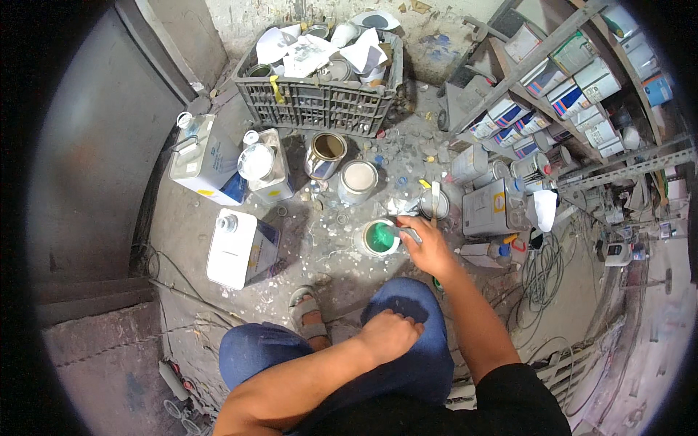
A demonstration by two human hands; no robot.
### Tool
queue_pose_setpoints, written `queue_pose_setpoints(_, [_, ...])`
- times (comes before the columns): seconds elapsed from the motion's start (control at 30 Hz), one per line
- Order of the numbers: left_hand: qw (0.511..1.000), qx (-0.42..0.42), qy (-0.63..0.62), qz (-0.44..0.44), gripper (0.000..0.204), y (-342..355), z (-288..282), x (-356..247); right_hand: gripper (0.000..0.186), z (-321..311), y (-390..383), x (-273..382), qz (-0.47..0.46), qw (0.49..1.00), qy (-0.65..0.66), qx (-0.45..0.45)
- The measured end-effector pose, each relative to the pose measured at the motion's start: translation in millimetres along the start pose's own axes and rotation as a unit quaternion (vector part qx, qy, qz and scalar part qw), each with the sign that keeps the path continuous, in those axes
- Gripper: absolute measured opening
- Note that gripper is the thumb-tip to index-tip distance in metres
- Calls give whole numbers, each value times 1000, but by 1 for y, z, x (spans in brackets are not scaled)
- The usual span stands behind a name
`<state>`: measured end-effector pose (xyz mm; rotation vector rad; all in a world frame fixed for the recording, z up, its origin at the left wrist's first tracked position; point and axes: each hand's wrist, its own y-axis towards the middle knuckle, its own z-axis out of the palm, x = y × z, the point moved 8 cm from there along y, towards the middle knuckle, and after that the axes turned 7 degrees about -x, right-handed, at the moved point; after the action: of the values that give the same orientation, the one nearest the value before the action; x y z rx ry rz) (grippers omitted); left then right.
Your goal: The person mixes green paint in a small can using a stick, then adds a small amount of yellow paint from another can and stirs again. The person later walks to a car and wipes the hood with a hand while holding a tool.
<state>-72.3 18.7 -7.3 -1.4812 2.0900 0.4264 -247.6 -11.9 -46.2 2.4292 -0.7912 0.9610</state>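
My right hand is closed round a flat grey paint stirrer, whose lower end dips into a small white pot with green paint inside. The pot stands on the paint-spotted floor in front of my knees. Resting on my right knee, my left hand is curled into a loose fist, with nothing visible in it. Just beyond the pot stand a tin of pale beige paint and an opened tin with a brown inside. A lidded tin with a scraper lying across it is beside my right hand.
Rectangular metal cans stand at left, one with a white cup on top. A black crate of used tins and paper is at the wall. Shelves of paint tins and a coiled cable lie right.
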Motion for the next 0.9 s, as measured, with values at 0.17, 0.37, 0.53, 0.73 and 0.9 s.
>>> queue_pose_setpoints(0.17, [1000,-7,1,2,19,2,-2,-2,33,22,-9,13,31,997,54,44])
queue_pose_setpoints(0.37, [1000,-8,14,-6,19,1,-1,3,35,3,-11,14,-24,997,-15,77])
queue_pose_setpoints(0.53, [1000,11,19,-4,19,1,2,0,34,11,5,15,-79,994,-48,65])
queue_pose_setpoints(0.73, [1000,-3,20,-5,18,0,0,1,35,17,-4,10,-17,997,-53,51])
queue_pose_setpoints(0.9, [1000,-12,5,-9,17,-1,-3,3,35,4,-9,-7,21,998,21,-50])
